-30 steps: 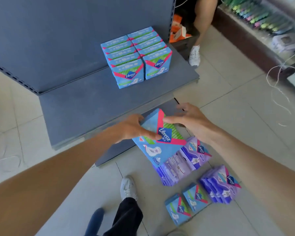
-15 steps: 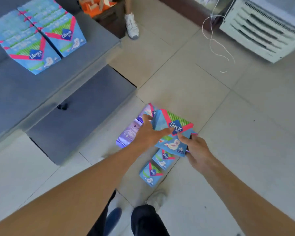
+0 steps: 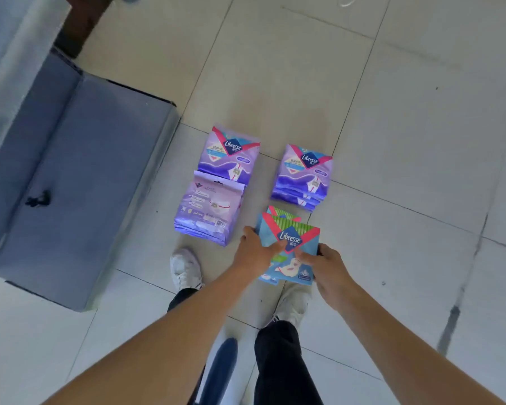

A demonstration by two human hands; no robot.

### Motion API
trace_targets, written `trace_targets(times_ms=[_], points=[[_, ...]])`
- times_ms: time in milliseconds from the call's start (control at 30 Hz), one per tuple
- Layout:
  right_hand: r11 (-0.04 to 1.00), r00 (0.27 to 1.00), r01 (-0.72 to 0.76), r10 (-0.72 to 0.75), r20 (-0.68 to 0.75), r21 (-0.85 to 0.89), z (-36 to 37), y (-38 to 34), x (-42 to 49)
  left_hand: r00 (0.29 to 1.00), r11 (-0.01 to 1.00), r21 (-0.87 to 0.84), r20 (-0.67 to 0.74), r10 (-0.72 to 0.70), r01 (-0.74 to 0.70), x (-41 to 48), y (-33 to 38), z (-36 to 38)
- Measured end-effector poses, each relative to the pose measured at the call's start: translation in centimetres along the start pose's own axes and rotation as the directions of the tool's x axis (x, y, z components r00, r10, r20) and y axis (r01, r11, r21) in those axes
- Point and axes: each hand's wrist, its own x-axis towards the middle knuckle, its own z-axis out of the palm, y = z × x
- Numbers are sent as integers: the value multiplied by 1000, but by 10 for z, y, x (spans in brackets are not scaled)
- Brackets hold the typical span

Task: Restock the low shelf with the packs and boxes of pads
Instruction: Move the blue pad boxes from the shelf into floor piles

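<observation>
Head view looks straight down at the tiled floor (image 3: pixel 392 141), with both bare forearms reaching forward and down from the bottom edge and converging near the middle. The left hand (image 3: pixel 254 249) grips the left edge of a blue pack (image 3: pixel 292 238). Its thumb lies across the front just below the logo and its fingers curl behind. The right hand (image 3: pixel 330 267) pinches the pack's lower right corner, thumb on the front, fingers wrapped underneath, wrist bent slightly inward. The pack is held face up and roughly level, above the person's right shoe (image 3: pixel 292 302).

More blue packs (image 3: pixel 278 214) show at its upper left and lower edges. Whether they lie on the floor or sit in the same grip cannot be told.

Three purple stacks rest on the floor beyond the hands. One stack (image 3: pixel 231 153) lies face up, with a second (image 3: pixel 208 209) just in front of it, back side up and overlapping its near edge. The third (image 3: pixel 304 173) lies to the right, apart from them and just beyond the blue packs.

The grey shelf (image 3: pixel 70 171) runs along the left side, well apart from the held pack. The left shoe (image 3: pixel 186 268) stands between the shelf and the hands.
</observation>
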Motion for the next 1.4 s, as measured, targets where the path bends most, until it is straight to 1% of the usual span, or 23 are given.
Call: trace_targets(times_ms=[67, 133, 233, 333, 467, 567, 733, 867, 933, 1000, 1067, 1133, 1200, 1267, 1333, 1400], points=[[1000, 1000, 10, -11, -29, -10, 3, 15, 30, 1000, 999, 32, 24, 17, -18, 39, -25, 9], [1000, 998, 19, -19, -61, -7, 6, 30, 64, 999, 995, 99, 40, 31, -34, 74, -42, 18], [999, 996, 42, -40, -84, 26, 5, 47, 118, 997, 984, 170, 53, 50, -59, 119, -49, 30], [995, 994, 58, -49, -103, 86, 4, 59, 168, 994, 967, 234, 36, 99, -105, 169, -59, 45], [999, 990, 30, -24, -137, 42, 3, 76, 214, 994, 946, 307, 57, 97, -110, 209, -76, 57], [1000, 991, 19, -17, -135, 19, 3, 85, 235, 996, 938, 335, 44, 76, -86, 226, -87, 65], [1000, 989, 3, -4, -148, -9, 0, 87, 250, 995, 926, 364, 25, 96, -99, 233, -90, 68], [993, 986, -32, 13, -167, -110, -1, 74, 233, 998, 923, 379, 19, 58, -61, 218, -81, 64], [984, 975, -71, 34, -220, -163, 0, 60, 219, 998, 921, 386, -4, 65, -58, 204, -69, 59], [965, 966, -88, 22, -257, -246, 2, 42, 201, 995, 921, 382, -19, 96, -82, 185, -49, 49], [939, 970, -63, -23, -244, -339, 7, 17, 176, 988, 914, 388, -45, 146, -117, 163, -21, 31], [906, 973, -8, -90, -212, -422, 20, -21, 144, 978, 913, 377, -67, 197, -158, 138, 14, 1], [883, 976, 65, -152, -154, -465, 40, -68, 106, 963, 909, 356, -77, 260, -217, 109, 55, -38], [850, 978, 126, -194, -81, -512, 68, -122, 65, 933, 907, 306, -122, 339, -290, 77, 99, -87], [772, 963, 221, -268, 9, -596, 103, -177, 24, 890, 893, 271, -188, 415, -359, 40, 145, -145], [667, 925, 350, -358, 129, -658, 144, -230, -13, 831, 857, 296, -253, 496, -421, 2, 187, -210]])
